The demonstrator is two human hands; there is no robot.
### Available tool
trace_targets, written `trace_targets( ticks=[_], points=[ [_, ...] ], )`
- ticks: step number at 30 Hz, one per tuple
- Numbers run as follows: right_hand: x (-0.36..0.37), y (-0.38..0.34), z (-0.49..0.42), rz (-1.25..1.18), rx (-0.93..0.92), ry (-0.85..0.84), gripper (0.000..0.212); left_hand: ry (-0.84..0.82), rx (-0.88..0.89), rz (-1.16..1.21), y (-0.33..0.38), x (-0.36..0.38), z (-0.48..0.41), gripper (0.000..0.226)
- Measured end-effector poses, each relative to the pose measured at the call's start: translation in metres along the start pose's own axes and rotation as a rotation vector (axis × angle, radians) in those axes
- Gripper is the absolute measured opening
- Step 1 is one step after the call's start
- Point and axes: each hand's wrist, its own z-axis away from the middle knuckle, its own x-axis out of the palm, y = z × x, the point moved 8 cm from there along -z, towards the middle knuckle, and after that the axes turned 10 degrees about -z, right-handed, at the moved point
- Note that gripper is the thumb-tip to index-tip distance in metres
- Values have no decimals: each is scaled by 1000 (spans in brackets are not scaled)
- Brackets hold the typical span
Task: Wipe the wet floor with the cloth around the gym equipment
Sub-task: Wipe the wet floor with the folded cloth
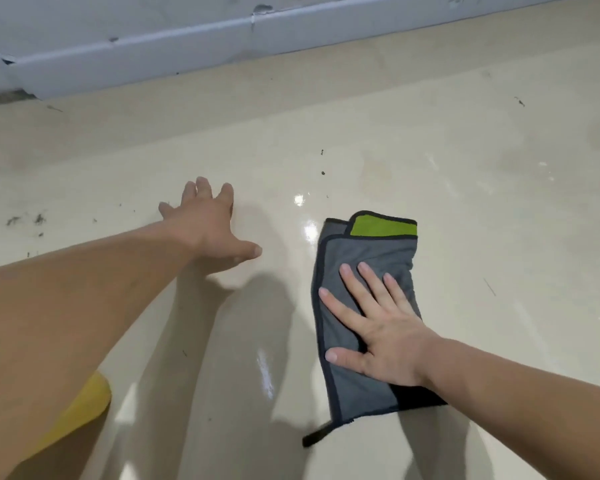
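Observation:
A grey cloth (364,258) with a dark hem and a green folded corner lies flat on the glossy cream floor (465,209), right of centre. My right hand (378,327) presses flat on the cloth's middle, fingers spread and pointing up-left. My left hand (208,223) rests palm down on the bare floor to the cloth's left, fingers spread, holding nothing. Wet, shiny patches glint just above and left of the cloth. No gym equipment is in view.
A white skirting board (187,50) with chips and cracks runs along the wall at the top. Dark specks of dirt (25,220) lie on the floor at the left and near the centre. A yellow piece of clothing (84,407) shows under my left arm.

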Motion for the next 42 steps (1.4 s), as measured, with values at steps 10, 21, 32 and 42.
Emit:
trace_targets(
  ticks=[10,21,32,42],
  points=[
    [-113,-4,-171,57,60,-46,89,-110,-88,87,-34,-12,-69,173],
    [-223,-5,-299,-57,213,118,93,-151,-53,100,-35,-4,-77,164],
    [-228,-115,-374,-49,129,242,89,-134,-17,83,-35,0,-79,161],
    [-250,-17,-346,10,192,252,86,-138,-25,57,-38,-1,-81,160]
  ],
)
